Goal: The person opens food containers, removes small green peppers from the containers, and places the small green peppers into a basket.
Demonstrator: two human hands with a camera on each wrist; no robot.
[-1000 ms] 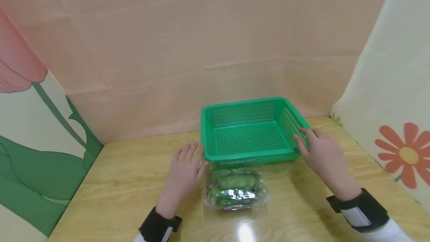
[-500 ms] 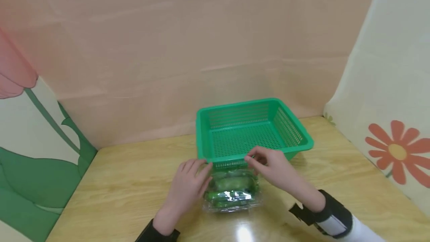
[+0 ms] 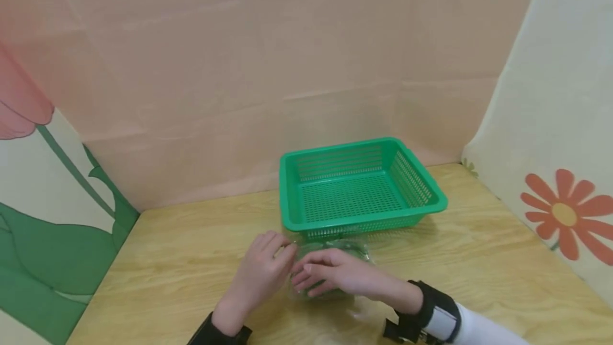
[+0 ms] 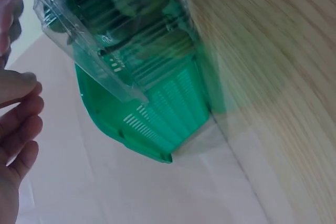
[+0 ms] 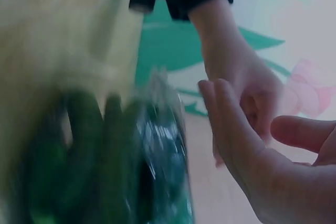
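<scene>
A clear plastic clamshell box (image 3: pixel 356 248) of green vegetables lies on the table in the head view, largely covered by my right hand (image 3: pixel 330 273). That hand hovers over the box with its fingers extended, and it holds nothing. At the box's left side is my left hand (image 3: pixel 265 265), its fingers loosely bent. In the left wrist view a gap shows between the left hand (image 4: pixel 18 124) and the box (image 4: pixel 121 30); nothing is seen in its fingers. Long green vegetables (image 5: pixel 105 156) show blurred through the plastic in the right wrist view, beside the right hand (image 5: pixel 262 166).
Right behind the box stands a green perforated plastic basket (image 3: pixel 354 196) with nothing in it. The wooden table (image 3: pixel 191 249) ends at a plain pinkish cloth backdrop (image 3: pixel 239 95). A flower-printed cloth (image 3: pixel 565 214) hangs on the right, another on the left.
My right hand has moved from the basket's right side leftward and down, over the plastic box. The left hand's fingers have bent beside the box. The basket stays put.
</scene>
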